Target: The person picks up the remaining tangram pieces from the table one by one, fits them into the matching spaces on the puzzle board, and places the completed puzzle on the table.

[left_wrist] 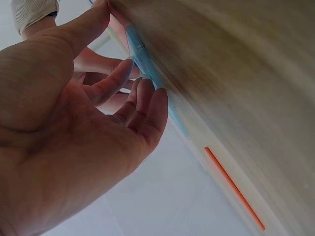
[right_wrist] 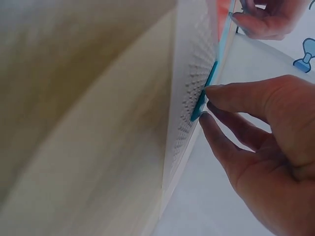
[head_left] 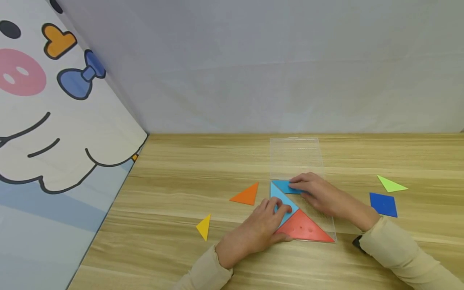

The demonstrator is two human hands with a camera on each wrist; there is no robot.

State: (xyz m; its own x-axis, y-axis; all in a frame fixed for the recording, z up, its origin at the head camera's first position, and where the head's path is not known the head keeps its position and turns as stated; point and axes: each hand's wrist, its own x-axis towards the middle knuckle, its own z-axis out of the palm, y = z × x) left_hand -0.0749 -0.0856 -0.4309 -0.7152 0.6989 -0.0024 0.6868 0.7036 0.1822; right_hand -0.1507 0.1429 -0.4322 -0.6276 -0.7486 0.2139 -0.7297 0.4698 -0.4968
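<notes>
Fingers loosely bent, left hand (head_left: pixel 264 223) touches light-blue triangle (head_left: pixel 277 192); right hand (head_left: pixel 322 195) partly hides blue piece (head_left: pixel 284 186), grip unclear; orange triangle (head_left: pixel 246 195) nearby.

Tiles (head_left: pixel 305 225) in tray (head_left: pixel 326 222) between loose tiles (head_left: pixel 247 195)

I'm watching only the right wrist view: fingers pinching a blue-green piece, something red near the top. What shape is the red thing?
Observer: A triangle. In the head view, the red triangle lies at the near end of the clear case.

Visitor: Oh! Are any pieces lying outside that case?

Observer: Yes, four on the table: an orange triangle, a yellow triangle, a light green triangle and a dark blue piece.

Visitor: And that other hand, half cut off in my picture?

Observer: That's the left hand; the head view shows its fingers over a light blue triangle.
</notes>
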